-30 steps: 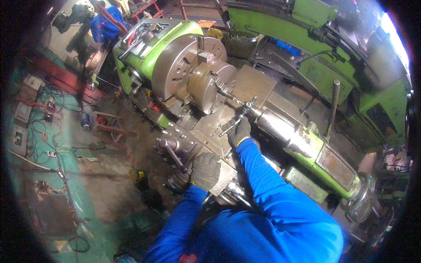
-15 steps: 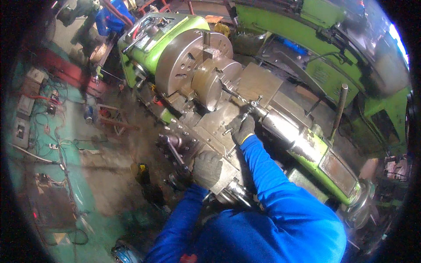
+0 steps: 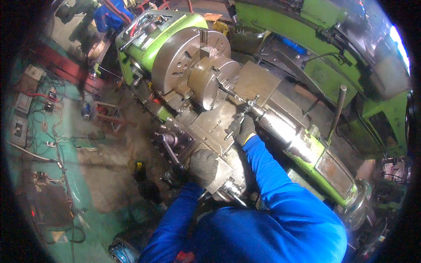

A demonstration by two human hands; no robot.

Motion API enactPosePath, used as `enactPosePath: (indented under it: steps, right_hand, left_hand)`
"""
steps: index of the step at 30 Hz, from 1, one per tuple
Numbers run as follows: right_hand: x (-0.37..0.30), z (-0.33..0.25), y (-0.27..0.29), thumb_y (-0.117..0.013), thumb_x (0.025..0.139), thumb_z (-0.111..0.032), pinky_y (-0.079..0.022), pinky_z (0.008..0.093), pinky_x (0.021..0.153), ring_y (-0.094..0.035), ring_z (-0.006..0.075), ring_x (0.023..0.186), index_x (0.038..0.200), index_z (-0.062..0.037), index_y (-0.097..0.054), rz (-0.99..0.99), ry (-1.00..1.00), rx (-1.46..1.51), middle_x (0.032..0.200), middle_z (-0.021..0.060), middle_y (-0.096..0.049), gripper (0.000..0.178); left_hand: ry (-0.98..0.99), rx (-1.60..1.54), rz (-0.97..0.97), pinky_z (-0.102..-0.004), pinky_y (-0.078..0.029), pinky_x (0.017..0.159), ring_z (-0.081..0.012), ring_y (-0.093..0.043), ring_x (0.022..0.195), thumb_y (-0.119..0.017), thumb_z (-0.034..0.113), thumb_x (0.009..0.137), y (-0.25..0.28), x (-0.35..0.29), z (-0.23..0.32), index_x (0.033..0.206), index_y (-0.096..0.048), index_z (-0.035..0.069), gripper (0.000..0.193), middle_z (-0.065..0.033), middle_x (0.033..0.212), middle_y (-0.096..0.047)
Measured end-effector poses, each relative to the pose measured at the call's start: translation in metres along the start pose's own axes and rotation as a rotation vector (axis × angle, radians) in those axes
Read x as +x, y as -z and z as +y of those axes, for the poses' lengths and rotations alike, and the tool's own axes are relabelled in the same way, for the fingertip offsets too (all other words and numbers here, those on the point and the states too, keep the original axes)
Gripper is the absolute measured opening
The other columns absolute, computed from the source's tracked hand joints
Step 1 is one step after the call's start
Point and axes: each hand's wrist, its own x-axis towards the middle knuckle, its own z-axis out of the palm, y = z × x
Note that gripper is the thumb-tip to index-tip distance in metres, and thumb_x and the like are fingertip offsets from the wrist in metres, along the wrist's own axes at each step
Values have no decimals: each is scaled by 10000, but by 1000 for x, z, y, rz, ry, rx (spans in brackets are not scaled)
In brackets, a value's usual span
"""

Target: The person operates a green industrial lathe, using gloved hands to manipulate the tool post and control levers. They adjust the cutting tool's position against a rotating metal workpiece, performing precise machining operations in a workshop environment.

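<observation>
Lathe (image 3: 144, 39), green headstock at the upper left end, tailstock (image 3: 302, 147) at the lower right end. Big steel chuck (image 3: 186, 57) on the headstock, jaws gripping a brass-coloured round workpiece (image 3: 215, 81) that sticks out toward the carriage.

Left hand (image 3: 202, 166), dark glove, sits on the near lower corner of the carriage (image 3: 210, 127), fingers curled over the grey block there. Looks like it's wrapped on a handle or knob, but the glove hides it, so can't confirm what it has hold of. A black lever (image 3: 169, 147) sticks out just left of that hand, not touched.

Right hand (image 3: 242, 129), dark glove with yellow cuff, is at the far edge of the carriage, just beside the tailstock nose. Fingers closed around a thin metal rod-like tool (image 3: 245, 107) that points up toward the workpiece face. Tool tip is near the workpiece; contact not resolvable at this blur.

Both sleeves blue, coming in from the lower edge.

Upright steel handle (image 3: 337, 109) stands at the far side of the tailstock. Floor (image 3: 52, 153) left of the lathe is teal, with cables and electrical boxes scattered.
</observation>
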Motion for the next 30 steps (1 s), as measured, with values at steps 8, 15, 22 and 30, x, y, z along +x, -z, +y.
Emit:
enactPosePath:
  steps: [8,15,22,30]
  right_hand:
    - [17,-1,18,-435,1064,-404,-431,454,537,-429,238,497,825,-168,-585,-108,-15,-21,580,28,-418,369]
    - [-12,-2,15,-476,1105,-292,-590,606,974,-694,354,816,1145,-61,-638,-28,171,-6,956,133,-685,285]
    - [77,24,69,-557,1027,-266,-593,638,928,-697,399,908,1091,-14,-604,37,580,-439,933,181,-663,264]
    - [105,34,79,-511,1016,-268,-562,531,688,-578,296,659,872,-116,-568,111,769,-493,790,109,-583,216]
  left_hand:
    - [-33,-40,77,-495,-518,974,-346,-658,1072,-694,205,890,7,0,1,1095,-727,83,240,-122,1090,-704]
    - [68,26,23,-501,-473,1023,-331,-626,1141,-671,218,907,-22,-16,-6,1177,-715,130,287,-106,1131,-687]
    - [58,15,26,-508,-455,1042,-326,-611,1179,-666,235,920,-18,-13,-7,1183,-709,130,286,-101,1173,-678]
    - [50,14,36,-514,-460,1037,-335,-617,1165,-678,234,907,-21,-13,-9,1159,-715,129,275,-110,1170,-677]
